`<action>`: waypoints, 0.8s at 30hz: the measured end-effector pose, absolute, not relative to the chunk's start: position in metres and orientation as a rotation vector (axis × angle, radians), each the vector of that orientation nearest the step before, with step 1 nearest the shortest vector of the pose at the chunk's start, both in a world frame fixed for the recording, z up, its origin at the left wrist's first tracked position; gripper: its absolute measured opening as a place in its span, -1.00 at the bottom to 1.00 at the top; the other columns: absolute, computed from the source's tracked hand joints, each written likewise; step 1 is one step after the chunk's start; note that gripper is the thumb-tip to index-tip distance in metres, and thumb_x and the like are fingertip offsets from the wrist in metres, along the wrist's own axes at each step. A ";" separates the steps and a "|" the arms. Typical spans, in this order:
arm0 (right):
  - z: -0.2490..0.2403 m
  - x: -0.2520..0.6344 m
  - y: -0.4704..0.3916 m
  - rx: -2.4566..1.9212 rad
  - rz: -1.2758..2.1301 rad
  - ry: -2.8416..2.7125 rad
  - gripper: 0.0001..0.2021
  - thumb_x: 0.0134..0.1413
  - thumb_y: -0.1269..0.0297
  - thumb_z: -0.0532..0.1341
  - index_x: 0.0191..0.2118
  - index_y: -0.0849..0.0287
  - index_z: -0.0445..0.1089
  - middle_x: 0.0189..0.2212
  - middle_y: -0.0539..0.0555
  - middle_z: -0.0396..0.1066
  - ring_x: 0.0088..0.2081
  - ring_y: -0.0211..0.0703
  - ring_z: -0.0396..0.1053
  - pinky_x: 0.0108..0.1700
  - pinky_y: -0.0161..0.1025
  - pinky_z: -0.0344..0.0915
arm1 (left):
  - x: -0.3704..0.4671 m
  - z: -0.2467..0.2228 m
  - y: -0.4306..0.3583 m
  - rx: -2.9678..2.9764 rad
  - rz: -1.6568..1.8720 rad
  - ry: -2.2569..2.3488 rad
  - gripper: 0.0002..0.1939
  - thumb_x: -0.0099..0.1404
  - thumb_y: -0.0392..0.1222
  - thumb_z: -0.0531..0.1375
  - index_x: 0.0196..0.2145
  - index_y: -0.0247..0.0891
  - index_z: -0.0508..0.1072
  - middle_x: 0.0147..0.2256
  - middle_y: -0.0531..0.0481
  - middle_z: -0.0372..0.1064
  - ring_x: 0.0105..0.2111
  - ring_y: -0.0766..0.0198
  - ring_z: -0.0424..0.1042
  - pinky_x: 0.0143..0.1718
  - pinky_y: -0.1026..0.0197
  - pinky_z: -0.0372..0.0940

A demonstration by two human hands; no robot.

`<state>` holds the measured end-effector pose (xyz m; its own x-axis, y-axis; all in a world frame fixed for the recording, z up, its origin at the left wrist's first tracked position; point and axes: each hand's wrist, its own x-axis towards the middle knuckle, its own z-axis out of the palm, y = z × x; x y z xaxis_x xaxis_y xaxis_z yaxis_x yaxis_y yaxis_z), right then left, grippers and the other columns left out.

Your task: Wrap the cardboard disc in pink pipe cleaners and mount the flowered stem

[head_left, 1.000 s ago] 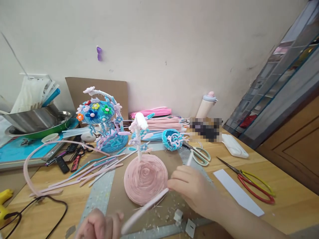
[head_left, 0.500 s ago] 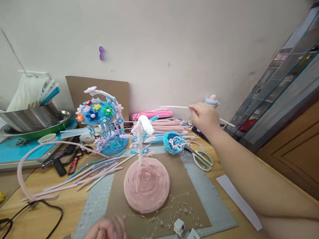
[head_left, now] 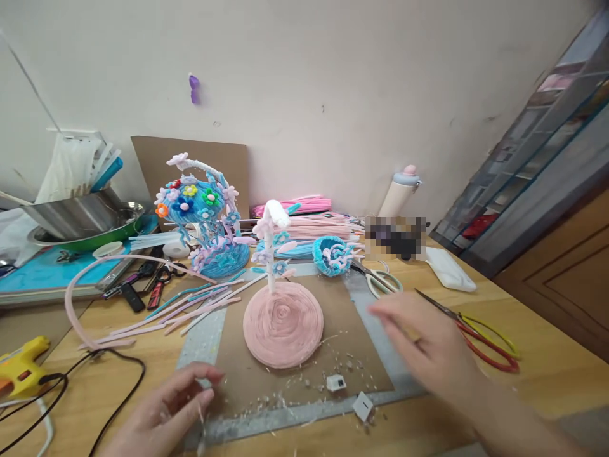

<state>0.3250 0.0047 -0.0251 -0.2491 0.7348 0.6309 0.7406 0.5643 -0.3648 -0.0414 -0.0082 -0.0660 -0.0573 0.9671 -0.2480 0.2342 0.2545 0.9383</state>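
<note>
At the lower left, my left hand (head_left: pixel 171 406) hovers over the mat's near-left edge, thumb and fingers apart, holding nothing. My right hand (head_left: pixel 423 343) is right of the cardboard (head_left: pixel 356 330), blurred, fingers curled; what it may hold is hidden. Between the hands, a pink coiled disc (head_left: pixel 284 325) lies on the cardboard, with a white stem (head_left: pixel 269 254) bent over at the top and small flowers on it. Behind stands a finished blue lamp-like piece (head_left: pixel 193 206) covered in flowers. A blue cup-shaped piece (head_left: pixel 332 256) lies near green-handled scissors (head_left: pixel 383 282).
Red-and-yellow scissors (head_left: pixel 490 343) lie at the right, near a white object (head_left: pixel 450 270). A yellow glue gun (head_left: pixel 23 368) with black cables is at the left. Loose fuzzy stems (head_left: pixel 190 308), a metal bowl (head_left: pixel 80 212), a bottle (head_left: pixel 398 193) and two white keycap-like pieces (head_left: pixel 363 406) are also there.
My right hand has come down and back from near the bottle, and the white stem it held is no longer visible in it. My left hand has opened. The view has shifted slightly.
</note>
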 end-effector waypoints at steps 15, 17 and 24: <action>-0.099 0.282 -0.062 -1.554 0.623 -2.085 -0.66 0.15 0.48 0.17 0.05 0.11 0.35 -0.08 0.15 0.39 -0.05 0.02 0.34 0.00 -0.06 0.28 | -0.063 -0.061 -0.002 1.118 1.061 1.744 -0.35 0.11 -0.11 0.27 0.16 -0.23 0.27 0.15 -0.19 0.31 0.15 -0.03 0.30 -0.08 0.17 0.40; -0.100 0.280 -0.061 -1.555 0.621 -2.121 -0.67 0.19 0.48 0.14 0.05 0.08 0.36 -0.11 0.13 0.39 -0.09 -0.01 0.36 -0.05 -0.11 0.29 | -0.069 -0.062 -0.003 1.218 1.081 1.798 -0.40 0.13 -0.18 0.18 0.15 -0.28 0.27 0.15 -0.28 0.29 0.18 -0.08 0.26 0.04 0.01 0.34; -0.100 0.273 -0.059 -1.570 0.615 -2.109 -0.81 0.19 0.50 0.16 -0.17 0.09 0.43 -0.24 0.06 0.44 -0.20 -0.02 0.34 -0.17 -0.15 0.22 | -0.028 -0.077 -0.042 1.650 1.538 2.024 -0.56 0.12 -0.26 0.17 0.00 -0.21 0.33 0.09 -0.17 0.25 0.16 -0.11 0.20 0.23 -0.16 0.05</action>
